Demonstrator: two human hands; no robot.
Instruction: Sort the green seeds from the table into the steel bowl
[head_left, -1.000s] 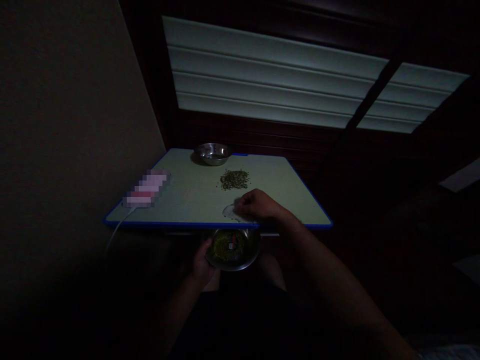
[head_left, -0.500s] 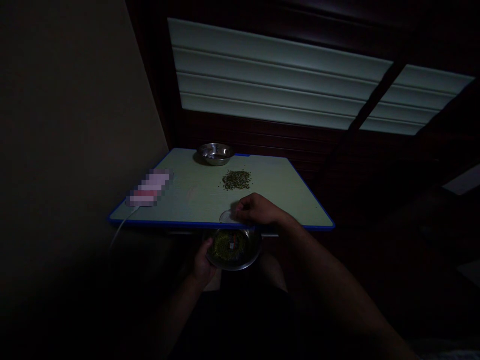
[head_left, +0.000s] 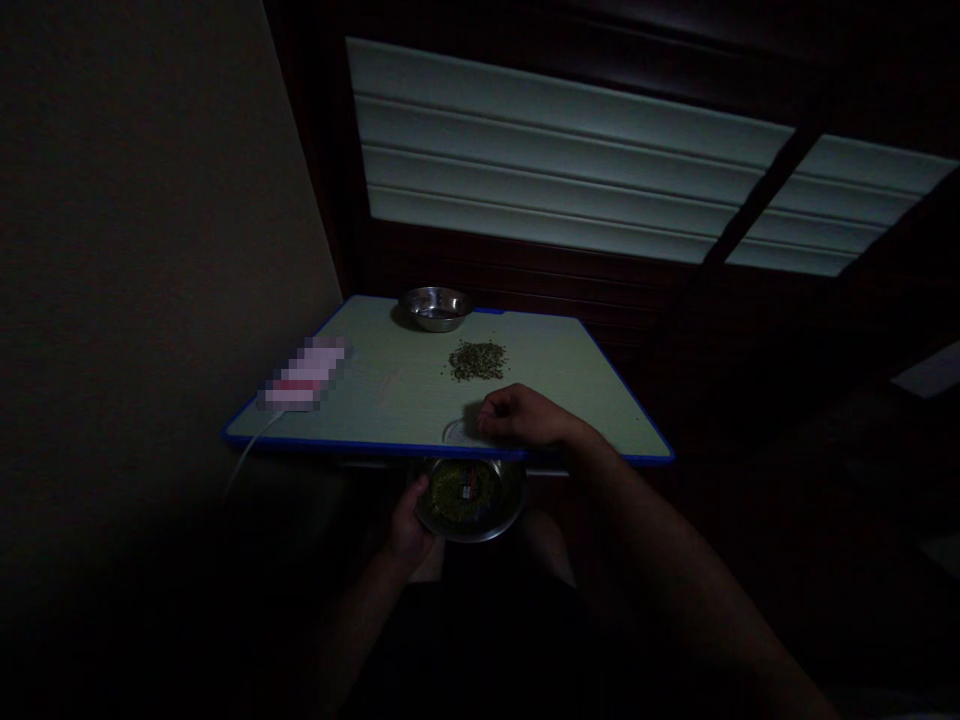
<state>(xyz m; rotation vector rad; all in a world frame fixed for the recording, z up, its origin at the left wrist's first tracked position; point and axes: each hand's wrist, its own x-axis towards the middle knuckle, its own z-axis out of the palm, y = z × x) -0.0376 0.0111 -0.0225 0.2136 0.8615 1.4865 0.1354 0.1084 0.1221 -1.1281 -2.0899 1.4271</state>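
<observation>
My left hand [head_left: 412,528] grips the rim of a metal bowl [head_left: 480,536], held just under the table's front edge. Inside are many small green grains [head_left: 450,490] and a little dark packet-like item with a pale label [head_left: 466,490]. At the front edge of the tabletop, the curled fingers of my right hand [head_left: 517,415] close on a clear, round-edged piece [head_left: 459,431]; its exact kind is hard to make out in the dim light. Beyond that hand lies a loose pile of small brownish-green grains [head_left: 478,360].
A second metal bowl [head_left: 436,322] stands at the back of the pale table [head_left: 375,410] with its blue edge. On the left lies a pixelated pinkish object [head_left: 306,375] with a white cable [head_left: 251,440]. A wall and dark panelling with a slatted pale section [head_left: 555,160] rise behind.
The view has shifted very slightly. Both hands, the bowls and the grain pile stay nearly where they were.
</observation>
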